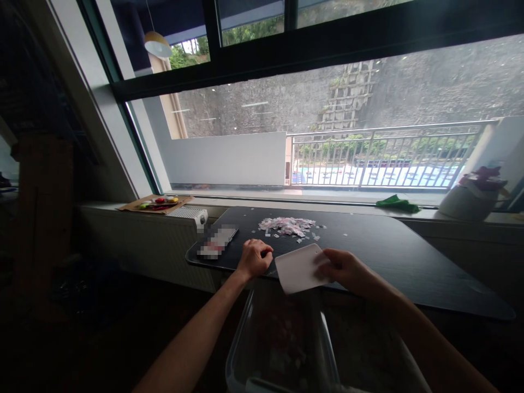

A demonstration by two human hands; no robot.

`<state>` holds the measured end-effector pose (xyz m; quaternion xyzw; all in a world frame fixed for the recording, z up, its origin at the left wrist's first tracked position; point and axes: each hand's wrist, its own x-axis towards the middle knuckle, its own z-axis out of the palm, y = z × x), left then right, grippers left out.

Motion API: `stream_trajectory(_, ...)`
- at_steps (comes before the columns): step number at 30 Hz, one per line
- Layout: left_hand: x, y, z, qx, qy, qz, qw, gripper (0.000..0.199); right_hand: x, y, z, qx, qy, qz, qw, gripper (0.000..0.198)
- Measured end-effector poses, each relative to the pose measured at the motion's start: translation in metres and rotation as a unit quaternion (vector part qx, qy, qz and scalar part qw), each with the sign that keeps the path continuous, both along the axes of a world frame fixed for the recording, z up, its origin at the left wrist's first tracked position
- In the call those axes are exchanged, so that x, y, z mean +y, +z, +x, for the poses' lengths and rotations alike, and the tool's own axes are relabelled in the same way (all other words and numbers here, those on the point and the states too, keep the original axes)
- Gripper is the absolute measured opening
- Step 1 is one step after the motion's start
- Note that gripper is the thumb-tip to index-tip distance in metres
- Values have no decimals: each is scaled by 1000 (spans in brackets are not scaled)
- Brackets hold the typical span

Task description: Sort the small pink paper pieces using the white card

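Right hand (340,266) held a white card (295,271); left hand (254,258) was curled, any grip indiscernible; near bin (328,341) cut off, contents dim.

Scraps (287,225) lie heaped on the table (382,248).

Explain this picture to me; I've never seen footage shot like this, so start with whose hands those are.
There is no machine here. These are a person's bare hands, seen by a camera worn on that same person's head, looking forward and down. The right hand holds a thin white sheet. The left hand is curled at the near edge of the dark table; whether it grips anything is unclear. On the table lie a heap of small pale scraps and, to its left, a phone-like thing, mostly blurred out. Below is a clear bin.
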<state>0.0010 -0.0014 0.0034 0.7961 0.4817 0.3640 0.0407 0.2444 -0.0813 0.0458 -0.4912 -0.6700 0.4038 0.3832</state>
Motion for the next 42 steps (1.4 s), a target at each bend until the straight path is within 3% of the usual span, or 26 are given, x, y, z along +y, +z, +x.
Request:
stream_trajectory(4, -3, 0, -1, 11, -9, 3, 1000, 14, -7, 3, 0, 33, -42, 10, 999, 21)
stream_trajectory(7, -7, 1, 0, 49, -28, 19, 998, 15, -8, 6, 13, 48, -116, 31, 992, 25)
stream_trajectory(11, -14, 3, 2, 117, -66, 45, 990, 16, 7, 9, 35, -41, -265, 72, 961, 25)
stream_trajectory(14, -16, 2, 3, 113, -58, 24, 992, 17, 29, 8, 37, -88, -320, 97, 938, 30)
stream_trajectory(19, -17, 1, 3, 82, -49, 1, 995, 18, 55, 5, 20, -87, -271, 97, 954, 29)
stream_trajectory(24, -18, 2, 3, 78, -54, 1, 995, 19, 40, 23, 23, -195, -293, 106, 930, 27)
stream_trajectory(28, -18, 4, 3, 81, -53, -1, 995, 19, 43, 32, 17, -188, -289, 127, 930, 26)
stream_trajectory(32, -19, 4, 3, 79, -52, 1, 996, 18, 53, 28, 8, -192, -275, 113, 935, 22)
stream_trajectory(42, -18, 2, 3, 78, -52, 11, 996, 17, 22, 33, 22, -183, -253, 96, 945, 25)
